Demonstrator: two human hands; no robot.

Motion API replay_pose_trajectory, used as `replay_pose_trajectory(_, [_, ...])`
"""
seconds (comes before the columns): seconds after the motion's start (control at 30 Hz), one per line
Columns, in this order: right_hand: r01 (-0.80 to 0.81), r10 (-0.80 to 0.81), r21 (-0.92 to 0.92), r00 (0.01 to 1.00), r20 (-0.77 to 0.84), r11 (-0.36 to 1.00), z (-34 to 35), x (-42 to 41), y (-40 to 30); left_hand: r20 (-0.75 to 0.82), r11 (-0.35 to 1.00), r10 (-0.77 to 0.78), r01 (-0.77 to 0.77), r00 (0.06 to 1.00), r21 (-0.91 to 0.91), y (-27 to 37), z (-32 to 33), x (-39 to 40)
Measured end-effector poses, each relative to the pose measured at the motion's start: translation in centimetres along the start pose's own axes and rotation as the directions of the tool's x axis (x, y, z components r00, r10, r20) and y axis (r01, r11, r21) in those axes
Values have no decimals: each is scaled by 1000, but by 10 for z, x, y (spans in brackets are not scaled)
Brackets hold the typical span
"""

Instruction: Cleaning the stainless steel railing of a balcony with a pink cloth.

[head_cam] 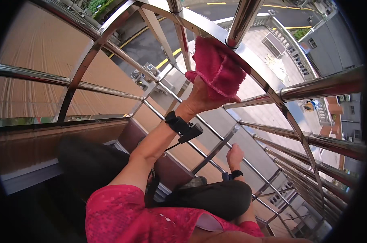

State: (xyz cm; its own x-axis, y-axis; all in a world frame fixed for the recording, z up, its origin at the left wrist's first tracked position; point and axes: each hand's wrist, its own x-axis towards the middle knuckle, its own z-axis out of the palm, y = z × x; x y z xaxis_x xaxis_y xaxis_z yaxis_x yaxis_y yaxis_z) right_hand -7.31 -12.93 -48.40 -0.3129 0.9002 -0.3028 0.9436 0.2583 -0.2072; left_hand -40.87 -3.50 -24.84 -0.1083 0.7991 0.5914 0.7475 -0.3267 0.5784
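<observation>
My left hand (pixel 201 94) is raised at the upper middle, holding a folded red cloth (pixel 218 66) against the underside and inner edge of a curved stainless-steel band (pixel 250 68). The cloth hides most of its fingers. A black strap with a small device circles that wrist. Lower and to the right, my right hand (pixel 235 154) is closed around a thin metal bar (pixel 212 130) of the cage's lower grid, just beyond my bent knee. Its wrist also bears a black strap.
Polished steel tubes (pixel 320 88) form a cage around me. My dark-trousered knees (pixel 214 196) are bent near a brown ledge (pixel 174 165) and a metal window track (pixel 31 177). A tan wall (pixel 110 82) drops away at left. Far below lie a paved terrace (pixel 259 48) and a road (pixel 195 12).
</observation>
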Motion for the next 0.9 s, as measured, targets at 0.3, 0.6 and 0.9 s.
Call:
replay_pose_trajectory(0.3, [60,-55,32,991,-123,998,8,-4,16,-225,964,-246,213,943,-159,-44,73,-8])
replay_pose_trajectory(0.6, [137,-127,69,983,-134,988,3,2,-7,125,700,-689,701,713,-137,-129,102,-121])
replay_pose_trajectory(0.9, [12,-1,94,992,-123,995,5,-1,14,-417,849,-300,440,858,294,-120,-76,-57])
